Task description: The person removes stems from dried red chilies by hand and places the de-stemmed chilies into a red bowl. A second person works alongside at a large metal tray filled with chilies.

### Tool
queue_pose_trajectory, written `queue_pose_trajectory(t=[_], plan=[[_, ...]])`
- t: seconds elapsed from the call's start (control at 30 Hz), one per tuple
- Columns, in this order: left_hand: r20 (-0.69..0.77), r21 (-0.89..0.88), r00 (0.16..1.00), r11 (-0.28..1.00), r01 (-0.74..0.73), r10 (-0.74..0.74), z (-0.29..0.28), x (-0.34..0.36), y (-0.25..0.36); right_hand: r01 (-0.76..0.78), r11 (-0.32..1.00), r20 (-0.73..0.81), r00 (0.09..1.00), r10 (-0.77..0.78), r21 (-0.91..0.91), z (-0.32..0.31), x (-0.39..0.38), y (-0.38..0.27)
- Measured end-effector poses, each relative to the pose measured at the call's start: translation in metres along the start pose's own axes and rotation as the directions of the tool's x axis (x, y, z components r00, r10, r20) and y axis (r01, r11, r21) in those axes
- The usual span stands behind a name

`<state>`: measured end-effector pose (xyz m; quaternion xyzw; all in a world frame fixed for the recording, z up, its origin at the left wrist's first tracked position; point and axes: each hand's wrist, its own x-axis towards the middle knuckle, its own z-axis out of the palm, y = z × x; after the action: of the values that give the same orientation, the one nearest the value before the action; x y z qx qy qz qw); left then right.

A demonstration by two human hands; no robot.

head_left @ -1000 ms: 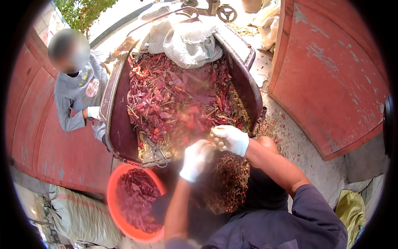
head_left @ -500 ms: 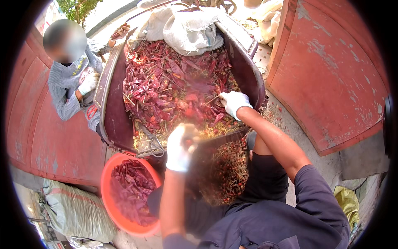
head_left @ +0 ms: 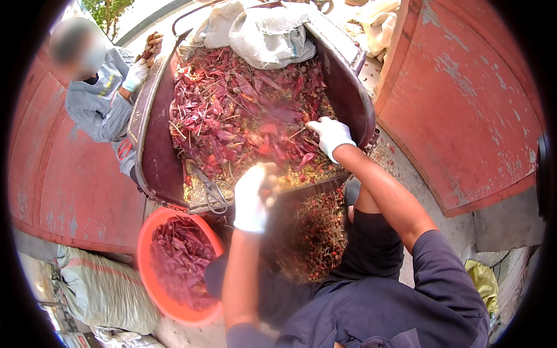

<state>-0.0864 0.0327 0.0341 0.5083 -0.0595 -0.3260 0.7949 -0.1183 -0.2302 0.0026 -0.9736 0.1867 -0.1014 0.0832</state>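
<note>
Dried red chili peppers point(head_left: 214, 116) with stems are heaped in a dark red metal cart bed point(head_left: 158, 156), over loose yellowish seeds. My right hand point(head_left: 333, 137), in a white glove with bare fingertips, reaches to the right side of the heap, its fingers closed in a pinch. Whatever they grip is too small to make out. Near the front edge of the bed is my left hand point(head_left: 254, 196), gloved likewise, with its fingers curled; a hazy smear hides what is in them. Scissors point(head_left: 211, 191) lie on the seeds just left of it.
An orange basin point(head_left: 149, 278) of chilies stands at lower left, beside a stuffed woven sack point(head_left: 104, 287). Stems and bits point(head_left: 322, 232) are piled below the cart. Another person point(head_left: 101, 98) handles something dark at the cart's left. White sacks point(head_left: 270, 37) cover its far end.
My left hand has shifted slightly, its fingers still curled. My right hand stays at almost the same spot. The other person's gloved hand has risen toward their other hand.
</note>
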Motion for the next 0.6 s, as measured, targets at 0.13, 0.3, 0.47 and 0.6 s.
queue_pose_trajectory(t=[0.13,0.3,0.47,0.6], plan=[[-0.014,0.048,1.0,0.999,-0.008,0.008,0.0,-0.001,-0.001,0.05,0.986,0.165,0.986,-0.023,-0.16,0.001,0.007,0.0],[-0.024,0.049,0.999,0.998,-0.032,0.033,0.003,-0.002,0.002,-0.019,0.999,-0.078,0.997,0.021,0.029,0.001,0.005,0.006],[-0.064,0.25,0.989,0.961,-0.116,0.136,0.009,-0.004,0.005,-0.047,0.897,-0.221,0.962,0.159,0.44,-0.017,-0.01,-0.01],[-0.04,0.48,0.967,0.853,-0.203,0.252,0.017,-0.002,0.004,-0.155,0.585,0.007,0.969,0.246,0.796,-0.029,-0.026,-0.02]])
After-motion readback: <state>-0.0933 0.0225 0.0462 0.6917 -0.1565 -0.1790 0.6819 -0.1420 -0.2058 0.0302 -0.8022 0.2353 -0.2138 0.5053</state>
